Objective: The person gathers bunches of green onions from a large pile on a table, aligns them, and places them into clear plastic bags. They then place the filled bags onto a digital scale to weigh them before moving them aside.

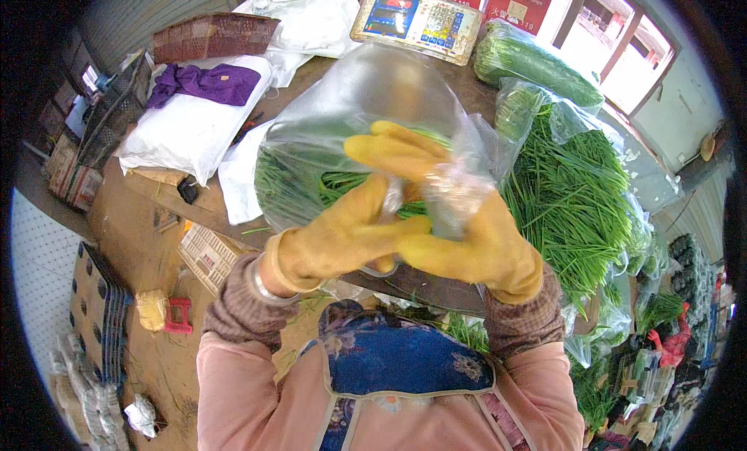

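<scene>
A clear plastic bag (pixel 362 83) lies on the worktop before me, puffed up at its far end, with long green leafy stalks (pixel 292 188) inside. Yellow gloves cover both my hands. My left hand (pixel 344 235) grips the near part of the bag, plastic showing between thumb and fingers. Gathered plastic is bunched against the palm of my right hand (pixel 490 241), whose upper fingers stretch over the bag. The hands nearly meet, and blur hides their exact fingertip contact. Right of them is a large heap of loose green stalks (pixel 566 200), partly under clear plastic.
A digital scale (pixel 417 22) stands at the back, near filled bags of greens (pixel 531 66). White sacks (pixel 192 130), a purple cloth (pixel 204 84) and a brown basket (pixel 213 36) lie left. On the floor are a pale crate (pixel 210 255) and a red stool (pixel 178 315).
</scene>
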### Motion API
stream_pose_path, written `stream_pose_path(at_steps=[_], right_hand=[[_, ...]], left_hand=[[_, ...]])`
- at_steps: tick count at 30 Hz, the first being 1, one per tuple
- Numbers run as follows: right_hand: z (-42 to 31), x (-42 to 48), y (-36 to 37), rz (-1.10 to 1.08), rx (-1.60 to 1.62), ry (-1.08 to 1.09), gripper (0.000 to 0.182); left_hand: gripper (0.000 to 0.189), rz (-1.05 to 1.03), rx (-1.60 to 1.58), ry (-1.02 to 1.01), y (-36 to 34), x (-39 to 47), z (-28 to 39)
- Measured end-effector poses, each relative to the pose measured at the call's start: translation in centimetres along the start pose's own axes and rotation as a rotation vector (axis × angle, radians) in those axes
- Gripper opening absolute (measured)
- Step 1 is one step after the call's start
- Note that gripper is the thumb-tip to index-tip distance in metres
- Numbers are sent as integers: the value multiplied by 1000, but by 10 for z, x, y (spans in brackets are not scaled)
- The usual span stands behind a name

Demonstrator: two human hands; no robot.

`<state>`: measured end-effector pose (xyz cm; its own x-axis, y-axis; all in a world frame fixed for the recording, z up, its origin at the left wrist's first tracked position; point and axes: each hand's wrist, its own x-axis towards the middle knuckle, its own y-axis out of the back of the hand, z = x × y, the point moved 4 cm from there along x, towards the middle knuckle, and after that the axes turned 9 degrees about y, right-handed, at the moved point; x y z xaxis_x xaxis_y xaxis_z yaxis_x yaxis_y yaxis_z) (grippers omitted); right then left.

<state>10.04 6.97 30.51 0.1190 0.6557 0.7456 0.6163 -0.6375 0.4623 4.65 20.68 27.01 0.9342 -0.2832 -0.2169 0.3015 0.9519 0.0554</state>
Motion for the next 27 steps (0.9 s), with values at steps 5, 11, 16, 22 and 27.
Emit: stream_pose_path(at_steps=[5,11,16,22,27], right_hand=[[26,-12,30,499,218,-234,42],[8,-30,41,712,363,-280,43],[17,-41,53,907,382,-220,43],[14,-53,57,905,359,-285,51],[14,-74,51,451,23,-931,46]], left_hand=[[44,93,-173,-34,15,23,-2],[75,-415,2,278,-17,51,-92],[73,-638,-228,164,-20,50,-79],[73,-352,-680,-453,10,43,-30],[74,-37,-694,-739,67,-18,-4]])
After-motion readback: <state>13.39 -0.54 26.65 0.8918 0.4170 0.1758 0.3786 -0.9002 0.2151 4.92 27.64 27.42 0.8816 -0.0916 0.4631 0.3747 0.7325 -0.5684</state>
